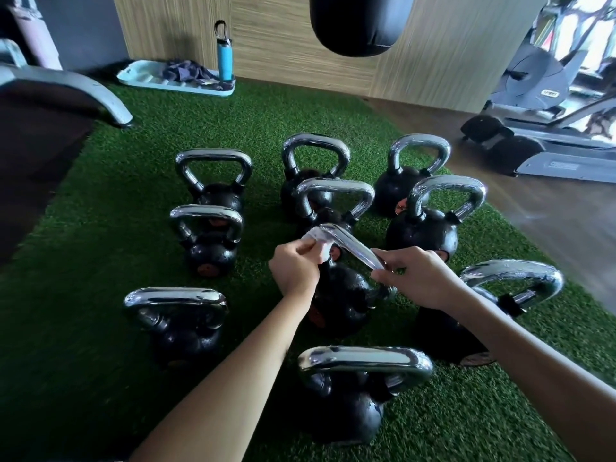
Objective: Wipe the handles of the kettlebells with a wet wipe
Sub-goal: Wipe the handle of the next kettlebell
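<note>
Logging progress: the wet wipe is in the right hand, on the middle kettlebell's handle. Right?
No. The head view shows the wet wipe in the left hand, on the middle kettlebell's handle; the right hand grips the handle's other end.

a small logo (550, 92) on the grey exercise machine (530, 66) — too blurred to read; nothing else legible.

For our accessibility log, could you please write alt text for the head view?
A person's left hand pinches a wet wipe against one end of a kettlebell's chrome handle while the right hand grips the other end. Other kettlebells stand around on green turf.
</note>
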`<action>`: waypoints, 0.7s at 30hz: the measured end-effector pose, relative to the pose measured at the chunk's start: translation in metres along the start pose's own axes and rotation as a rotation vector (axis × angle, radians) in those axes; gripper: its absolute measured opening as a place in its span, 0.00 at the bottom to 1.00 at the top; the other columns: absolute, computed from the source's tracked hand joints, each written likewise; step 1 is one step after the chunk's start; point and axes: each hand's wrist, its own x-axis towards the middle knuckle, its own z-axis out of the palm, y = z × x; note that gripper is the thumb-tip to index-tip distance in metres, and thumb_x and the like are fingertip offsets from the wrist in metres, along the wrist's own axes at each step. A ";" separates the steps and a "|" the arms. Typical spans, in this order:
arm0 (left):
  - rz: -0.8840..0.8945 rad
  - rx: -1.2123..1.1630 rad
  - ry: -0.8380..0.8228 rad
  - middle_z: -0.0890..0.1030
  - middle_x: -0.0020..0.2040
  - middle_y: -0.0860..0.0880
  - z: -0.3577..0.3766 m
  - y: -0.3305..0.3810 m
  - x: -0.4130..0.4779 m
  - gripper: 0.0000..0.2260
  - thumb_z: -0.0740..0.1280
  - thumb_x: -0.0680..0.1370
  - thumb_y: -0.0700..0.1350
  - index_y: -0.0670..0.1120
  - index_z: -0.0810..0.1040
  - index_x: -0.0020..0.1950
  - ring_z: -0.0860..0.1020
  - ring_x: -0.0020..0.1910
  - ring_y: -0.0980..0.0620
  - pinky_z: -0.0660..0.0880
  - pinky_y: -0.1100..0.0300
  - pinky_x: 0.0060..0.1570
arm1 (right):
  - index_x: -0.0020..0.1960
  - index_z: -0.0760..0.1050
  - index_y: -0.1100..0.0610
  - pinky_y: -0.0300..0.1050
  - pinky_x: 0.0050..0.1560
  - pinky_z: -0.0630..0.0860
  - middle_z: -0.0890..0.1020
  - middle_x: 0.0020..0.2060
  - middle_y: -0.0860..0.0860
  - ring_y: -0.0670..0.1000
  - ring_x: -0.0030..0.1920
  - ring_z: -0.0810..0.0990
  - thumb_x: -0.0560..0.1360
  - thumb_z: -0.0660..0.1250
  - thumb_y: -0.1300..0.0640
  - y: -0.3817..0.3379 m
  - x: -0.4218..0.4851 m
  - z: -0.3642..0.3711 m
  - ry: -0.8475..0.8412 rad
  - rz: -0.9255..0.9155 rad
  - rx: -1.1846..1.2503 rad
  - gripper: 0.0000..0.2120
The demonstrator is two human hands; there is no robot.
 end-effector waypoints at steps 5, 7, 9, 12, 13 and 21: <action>0.020 -0.040 -0.065 0.85 0.34 0.54 -0.010 0.003 0.010 0.12 0.78 0.74 0.46 0.43 0.87 0.55 0.81 0.30 0.63 0.73 0.76 0.35 | 0.71 0.73 0.39 0.40 0.54 0.72 0.83 0.60 0.44 0.45 0.61 0.80 0.76 0.70 0.41 0.003 0.000 0.001 -0.007 -0.002 0.013 0.24; 0.000 -0.065 -0.075 0.84 0.33 0.56 -0.012 0.001 0.012 0.13 0.78 0.74 0.46 0.43 0.87 0.55 0.83 0.31 0.61 0.75 0.75 0.37 | 0.71 0.73 0.40 0.41 0.54 0.73 0.84 0.60 0.45 0.46 0.60 0.81 0.76 0.71 0.42 0.002 -0.001 0.000 -0.008 -0.008 0.009 0.24; 0.062 -0.066 -0.092 0.85 0.34 0.54 -0.013 0.004 0.005 0.12 0.78 0.74 0.46 0.44 0.87 0.55 0.83 0.32 0.60 0.74 0.75 0.37 | 0.70 0.74 0.40 0.43 0.56 0.74 0.84 0.60 0.46 0.47 0.60 0.81 0.75 0.71 0.42 0.001 0.000 -0.001 -0.013 0.000 0.015 0.24; 0.166 -0.054 -0.154 0.87 0.36 0.52 -0.012 0.010 -0.016 0.10 0.78 0.73 0.47 0.46 0.88 0.53 0.84 0.34 0.60 0.75 0.73 0.38 | 0.70 0.74 0.40 0.44 0.56 0.76 0.84 0.58 0.46 0.47 0.58 0.82 0.75 0.71 0.40 0.001 0.000 -0.002 -0.023 0.007 0.021 0.24; 0.175 -0.059 -0.184 0.86 0.35 0.53 -0.011 0.011 -0.021 0.09 0.78 0.73 0.47 0.46 0.88 0.52 0.85 0.33 0.59 0.76 0.71 0.39 | 0.70 0.73 0.39 0.44 0.56 0.76 0.84 0.58 0.46 0.47 0.57 0.82 0.75 0.71 0.40 0.002 0.000 -0.003 -0.029 0.003 0.022 0.25; 0.201 -0.025 -0.290 0.86 0.35 0.54 -0.018 0.020 -0.025 0.11 0.81 0.69 0.51 0.48 0.89 0.47 0.86 0.37 0.57 0.82 0.61 0.44 | 0.58 0.77 0.27 0.69 0.61 0.75 0.83 0.58 0.55 0.62 0.61 0.80 0.61 0.62 0.18 0.020 0.007 -0.007 -0.130 0.021 0.296 0.29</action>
